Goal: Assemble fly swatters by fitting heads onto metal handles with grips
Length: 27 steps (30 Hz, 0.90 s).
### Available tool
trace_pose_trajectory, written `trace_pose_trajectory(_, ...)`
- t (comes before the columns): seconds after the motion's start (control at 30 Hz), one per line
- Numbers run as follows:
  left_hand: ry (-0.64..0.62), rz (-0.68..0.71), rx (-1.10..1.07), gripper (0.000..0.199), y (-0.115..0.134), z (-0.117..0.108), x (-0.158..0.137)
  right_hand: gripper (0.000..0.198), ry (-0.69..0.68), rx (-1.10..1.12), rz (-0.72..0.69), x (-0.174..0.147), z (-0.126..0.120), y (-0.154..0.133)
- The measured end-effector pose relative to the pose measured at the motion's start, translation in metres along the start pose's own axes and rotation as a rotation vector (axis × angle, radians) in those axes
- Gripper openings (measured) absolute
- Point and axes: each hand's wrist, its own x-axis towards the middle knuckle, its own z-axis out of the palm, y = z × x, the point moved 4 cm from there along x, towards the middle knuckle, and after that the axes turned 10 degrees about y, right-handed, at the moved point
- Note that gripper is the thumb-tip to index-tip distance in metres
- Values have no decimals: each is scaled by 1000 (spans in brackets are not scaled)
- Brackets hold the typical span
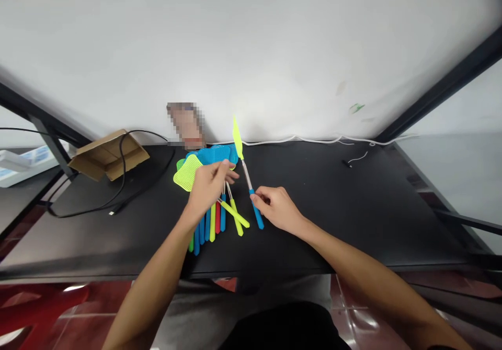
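My right hand (279, 206) is closed in a pinch on the blue handle of a fly swatter (257, 210). Its yellow-green head is seen nearly edge-on, tilted up towards the wall, and a metal rod joins the two. My left hand (212, 180) hovers over a pile of fly swatters (214, 156), fingers stretched and apart, holding nothing that I can see. The pile has blue, green and yellow-green mesh heads, partly hidden by that hand. Several handles in green, blue, yellow and red point towards me, and two yellow handles (237, 216) cross at the right side.
An opened cardboard box (110, 154) lies at the left, with a black cable (124, 161) looping over it. A blurred-out object (187, 125) leans on the wall. White cable (292, 139) runs along the back edge of the black table (345, 224). A small connector (347, 163) lies at right.
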Motion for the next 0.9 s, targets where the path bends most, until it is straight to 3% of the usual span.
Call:
trace_pose_trajectory(0.1,212,138,200,38,0,-36,15,36,-18,-153,41,8,4,1)
trace_pose_trajectory(0.23,304,212,449,34,-6,-60,24,36,-81,-428,-2,14,16,-5)
trace_pose_trajectory(0.43,353,252,589,34,-8,-62,25,36,-134,-659,-98,17,29,-16)
trace_pose_trajectory(0.6,367,234,616,36,-7,-64,23,33,24,-655,-269,7,33,-50)
trace_pose_trajectory(0.77,418,231,631,38,-8,-73,25,30,-96,-570,-513,-5,95,-105)
trace_pose_trajectory(0.9,464,204,597,37,-12,-85,29,16,-254,-623,-502,7,148,-122)
